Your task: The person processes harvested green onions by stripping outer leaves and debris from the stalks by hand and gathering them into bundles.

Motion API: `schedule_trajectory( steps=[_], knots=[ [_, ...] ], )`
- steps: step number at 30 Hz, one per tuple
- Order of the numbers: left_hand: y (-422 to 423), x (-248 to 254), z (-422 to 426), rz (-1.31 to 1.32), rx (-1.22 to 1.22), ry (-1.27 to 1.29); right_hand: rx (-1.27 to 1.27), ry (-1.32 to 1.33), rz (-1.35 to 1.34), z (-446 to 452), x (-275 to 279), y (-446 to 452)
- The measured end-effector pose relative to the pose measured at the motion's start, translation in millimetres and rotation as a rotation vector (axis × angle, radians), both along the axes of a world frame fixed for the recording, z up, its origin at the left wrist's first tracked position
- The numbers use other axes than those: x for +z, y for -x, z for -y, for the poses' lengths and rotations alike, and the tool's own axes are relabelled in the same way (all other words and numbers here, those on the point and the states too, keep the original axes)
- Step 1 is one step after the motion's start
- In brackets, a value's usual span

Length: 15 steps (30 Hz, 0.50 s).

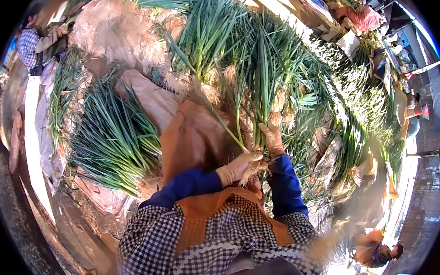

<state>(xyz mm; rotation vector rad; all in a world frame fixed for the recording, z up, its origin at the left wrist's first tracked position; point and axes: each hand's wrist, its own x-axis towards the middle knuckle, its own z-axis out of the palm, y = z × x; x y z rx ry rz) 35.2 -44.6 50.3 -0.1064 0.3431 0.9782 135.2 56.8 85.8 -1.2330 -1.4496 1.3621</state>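
My right hand, in a pale glove, is closed round the lower stalks of a bunch of green onions, whose leaves point away from me. Just nearer my body, my gloved left hand pinches a single green onion stalk by its root end. Pale stringy roots hang below both hands. Under my arms, a brown apron covers my lap. Left of my knee lies a large pile of green onions, roots toward me.
More green onions lie beyond my knees, beside a mass of pale roots. Leaves spread along the right. A person in a checked shirt is at the far left; another person is at the lower right.
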Motion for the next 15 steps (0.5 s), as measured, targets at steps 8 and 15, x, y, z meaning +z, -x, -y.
schedule_trajectory(
  steps=[8, 15],
  knots=[
    [-32, -35, -1, -0.628, 0.082, -0.242, 0.097, -0.258, 1.237, -5, 21, 7],
    [-29, -39, -4, -0.593, 0.058, -0.193, 0.150, -0.442, 1.119, 0, 11, -12]
  ],
)
